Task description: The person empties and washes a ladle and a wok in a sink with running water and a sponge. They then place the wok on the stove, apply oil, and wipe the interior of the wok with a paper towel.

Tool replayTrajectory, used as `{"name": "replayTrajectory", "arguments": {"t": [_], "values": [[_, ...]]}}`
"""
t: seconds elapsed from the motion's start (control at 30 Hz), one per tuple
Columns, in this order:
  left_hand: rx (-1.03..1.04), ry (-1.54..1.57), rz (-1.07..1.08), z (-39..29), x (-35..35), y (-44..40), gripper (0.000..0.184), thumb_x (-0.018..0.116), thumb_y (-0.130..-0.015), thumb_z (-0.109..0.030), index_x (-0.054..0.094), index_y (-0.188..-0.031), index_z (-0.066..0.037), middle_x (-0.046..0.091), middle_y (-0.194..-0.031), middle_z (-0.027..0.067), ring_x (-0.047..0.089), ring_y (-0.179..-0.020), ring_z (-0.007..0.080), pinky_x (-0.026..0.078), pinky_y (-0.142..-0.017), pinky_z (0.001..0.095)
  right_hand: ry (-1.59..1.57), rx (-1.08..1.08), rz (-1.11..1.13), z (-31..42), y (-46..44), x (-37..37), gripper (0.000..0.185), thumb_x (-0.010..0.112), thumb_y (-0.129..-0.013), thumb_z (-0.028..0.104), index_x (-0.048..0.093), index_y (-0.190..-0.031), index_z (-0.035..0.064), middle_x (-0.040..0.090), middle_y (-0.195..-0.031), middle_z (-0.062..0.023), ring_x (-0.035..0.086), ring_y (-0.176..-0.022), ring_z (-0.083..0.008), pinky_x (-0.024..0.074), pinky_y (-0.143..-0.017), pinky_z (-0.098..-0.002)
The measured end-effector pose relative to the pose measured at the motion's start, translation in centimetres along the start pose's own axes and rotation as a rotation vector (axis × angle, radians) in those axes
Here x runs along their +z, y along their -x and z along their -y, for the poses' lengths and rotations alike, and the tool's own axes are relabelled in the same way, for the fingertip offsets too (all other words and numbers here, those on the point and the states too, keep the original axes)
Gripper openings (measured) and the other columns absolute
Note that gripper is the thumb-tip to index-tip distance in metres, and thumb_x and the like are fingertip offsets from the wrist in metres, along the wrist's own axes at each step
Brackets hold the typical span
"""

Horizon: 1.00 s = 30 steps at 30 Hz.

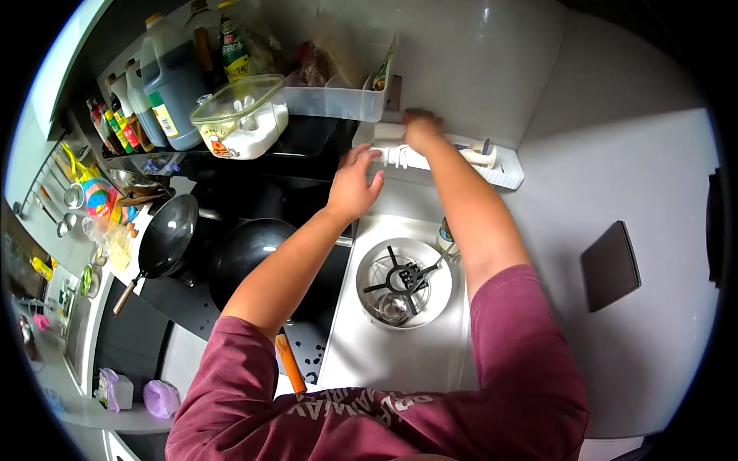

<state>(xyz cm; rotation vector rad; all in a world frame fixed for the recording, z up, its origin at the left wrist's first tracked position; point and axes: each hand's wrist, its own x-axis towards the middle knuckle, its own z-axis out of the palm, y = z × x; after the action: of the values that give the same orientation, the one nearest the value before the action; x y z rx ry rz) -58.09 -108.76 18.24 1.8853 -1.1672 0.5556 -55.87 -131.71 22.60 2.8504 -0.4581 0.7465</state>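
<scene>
My left hand (355,184) is raised at the left end of a white narrow tray (503,178) along the back wall. Its thumb stands apart from the fingers, and the fingertips are by a white slatted piece (396,157). Farther back, over the same tray, is my right hand (423,129), its fingers bent away from me, blurred and largely hidden. A pale block-like item (389,132) lies just left of it. White-handled items (480,157) rest at the tray's right end, partly behind my right forearm.
Below my arms, a white bowl (442,303) holds a black burner grate (400,278) and a small glass bowl. Two woks, one a dark wok (171,234), sit on the stove at left. A shelf holds a salt container (250,131) and bottles. A dark panel (610,266) is at right.
</scene>
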Motion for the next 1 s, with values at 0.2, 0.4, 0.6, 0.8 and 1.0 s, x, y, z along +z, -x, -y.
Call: {"name": "replayTrajectory", "arguments": {"t": [0.2,0.4,0.6,0.8,1.0], "values": [[-0.441,0.660,0.143,-1.5,-1.5,1.2,0.038,0.054,-0.095,-0.022,0.051,-0.127,-0.001,0.062,-0.116,0.0075,0.057,-0.105,0.0169,0.045,-0.091,0.0309,-0.403,0.069,-0.353,3.9,8.5,-7.2,0.026,0.067,-0.077,0.013,0.055,-0.099,0.0079,0.068,-0.088,-0.0134,0.064,-0.086,-0.0330,0.0466,-0.080,-0.0410],[-0.736,1.014,0.074,-4.4,-5.1,7.3,0.041,0.053,-0.097,-0.028,0.051,-0.130,-0.005,0.063,-0.108,0.0021,0.059,-0.092,0.0116,0.048,-0.084,0.0290,-1.143,0.308,-0.202,12.4,19.5,-6.0,0.026,0.071,-0.077,0.012,0.055,-0.097,0.0053,0.067,-0.085,-0.0130,0.065,-0.079,-0.0276,0.0501,-0.070,-0.0357],[-0.862,0.982,-0.145,-1.8,-10.5,16.2,0.034,0.061,-0.092,-0.020,0.055,-0.123,-0.007,0.064,-0.102,0.0021,0.059,-0.092,0.0102,0.047,-0.083,0.0262,-1.718,0.113,0.080,20.3,23.9,-4.0,0.016,0.070,-0.082,0.006,0.059,-0.093,0.0012,0.065,-0.081,-0.0046,0.062,-0.078,-0.0124,0.0489,-0.069,-0.0252],[-0.958,1.004,-0.199,-0.5,-17.4,23.7,0.034,0.065,-0.089,-0.018,0.056,-0.119,-0.007,0.063,-0.100,0.0016,0.059,-0.092,0.0115,0.046,-0.083,0.0293,-1.818,0.210,0.502,27.1,26.8,-6.0,0.012,0.064,-0.089,0.012,0.059,-0.097,0.0037,0.065,-0.090,-0.0048,0.062,-0.081,-0.0117,0.0528,-0.071,-0.0274],[-0.961,1.080,-0.252,4.2,-24.4,29.8,0.029,0.060,-0.085,-0.001,0.055,-0.112,0.003,0.065,-0.094,0.0064,0.062,-0.084,0.0126,0.050,-0.077,0.0251,-1.839,0.328,0.611,36.2,29.1,-6.3,0.037,0.053,-0.095,0.020,0.044,-0.127,0.0048,0.063,-0.106,-0.0110,0.063,-0.091,-0.0169,0.0523,-0.076,-0.0296]]}}
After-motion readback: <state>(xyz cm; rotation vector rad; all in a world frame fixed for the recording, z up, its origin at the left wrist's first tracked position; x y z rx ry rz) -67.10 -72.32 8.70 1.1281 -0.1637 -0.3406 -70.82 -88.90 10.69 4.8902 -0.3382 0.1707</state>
